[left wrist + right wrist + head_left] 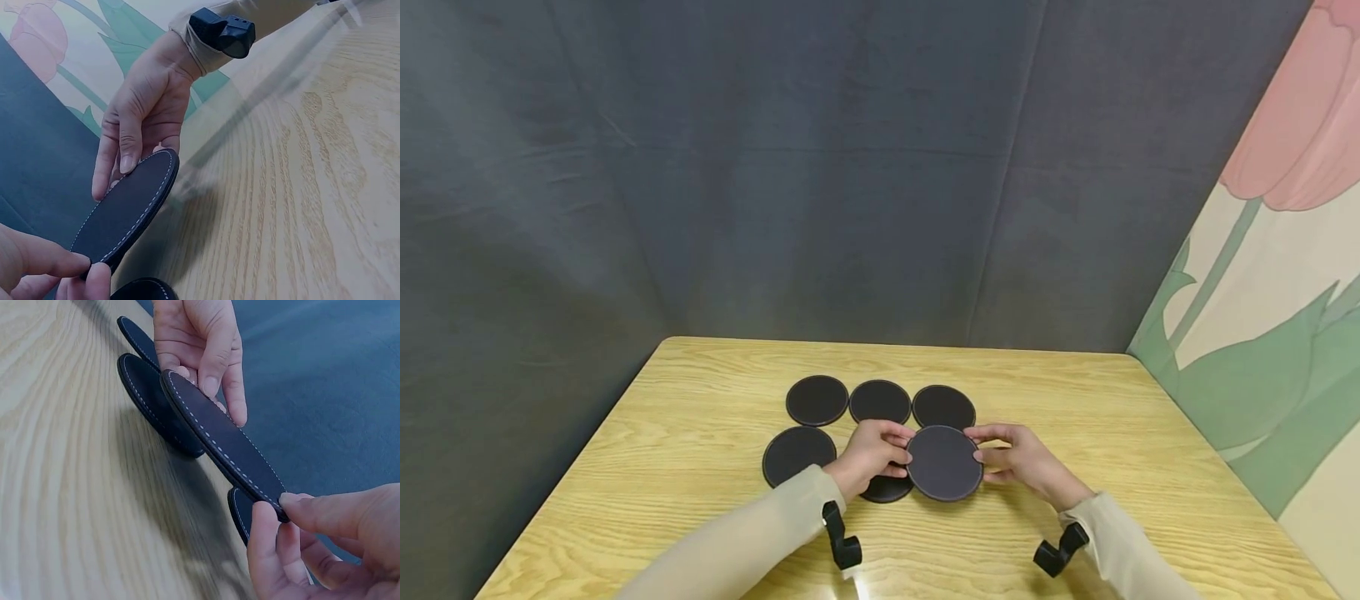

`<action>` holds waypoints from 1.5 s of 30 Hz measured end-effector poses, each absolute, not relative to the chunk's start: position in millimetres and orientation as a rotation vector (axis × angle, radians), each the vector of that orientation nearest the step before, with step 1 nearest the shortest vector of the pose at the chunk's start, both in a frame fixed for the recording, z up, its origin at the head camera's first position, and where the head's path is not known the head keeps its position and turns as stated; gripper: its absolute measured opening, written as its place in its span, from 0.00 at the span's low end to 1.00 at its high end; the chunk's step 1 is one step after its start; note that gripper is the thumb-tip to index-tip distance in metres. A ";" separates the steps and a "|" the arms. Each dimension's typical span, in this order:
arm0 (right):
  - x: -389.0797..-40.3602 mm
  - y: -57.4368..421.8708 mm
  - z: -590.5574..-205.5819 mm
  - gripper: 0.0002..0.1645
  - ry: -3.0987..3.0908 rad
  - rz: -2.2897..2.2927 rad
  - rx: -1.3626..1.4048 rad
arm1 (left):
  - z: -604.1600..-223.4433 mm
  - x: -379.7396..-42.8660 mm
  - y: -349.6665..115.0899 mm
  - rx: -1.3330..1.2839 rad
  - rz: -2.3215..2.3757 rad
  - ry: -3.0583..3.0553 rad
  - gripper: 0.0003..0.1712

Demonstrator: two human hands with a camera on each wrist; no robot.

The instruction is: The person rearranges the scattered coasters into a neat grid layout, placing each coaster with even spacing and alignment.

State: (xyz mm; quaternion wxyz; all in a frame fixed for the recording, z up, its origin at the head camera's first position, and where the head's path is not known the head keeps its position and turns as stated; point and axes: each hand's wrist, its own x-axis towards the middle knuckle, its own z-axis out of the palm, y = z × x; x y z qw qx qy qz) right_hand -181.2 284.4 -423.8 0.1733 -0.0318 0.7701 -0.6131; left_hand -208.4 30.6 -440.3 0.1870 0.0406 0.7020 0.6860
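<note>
A round black coaster (944, 463) with pale stitching round its rim is held between both hands, raised over the table. My left hand (872, 454) pinches its left edge, thumb on top and fingertips beneath. At the opposite edge my right hand (1018, 458) pinches it the same way, as the right wrist view shows with the thumb (306, 509) on the upper face. Below my left hand lies another coaster (886, 490), partly covered by that hand and the held one. A further coaster (797, 454) lies flat to the left of my left hand.
Behind the hands, a row of three coasters, left (817, 400), middle (880, 401) and right (944, 405), lies on the wooden table (700, 467). A dark curtain (850, 183) hangs past the far edge. A wall with painted tulips (1285, 333) borders the right side.
</note>
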 end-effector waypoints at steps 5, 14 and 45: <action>-181.6 290.3 -426.7 0.31 2.178 -1.743 -0.090 | -442.0 -208.7 37.4 0.128 1.926 1.982 0.19; -179.7 297.1 -429.1 0.30 2.153 -1.763 -0.078 | -441.1 -205.7 44.6 0.155 1.911 2.001 0.19; -181.9 302.0 -440.4 0.26 2.231 -1.702 0.035 | -446.9 -204.2 55.9 0.260 1.864 2.074 0.20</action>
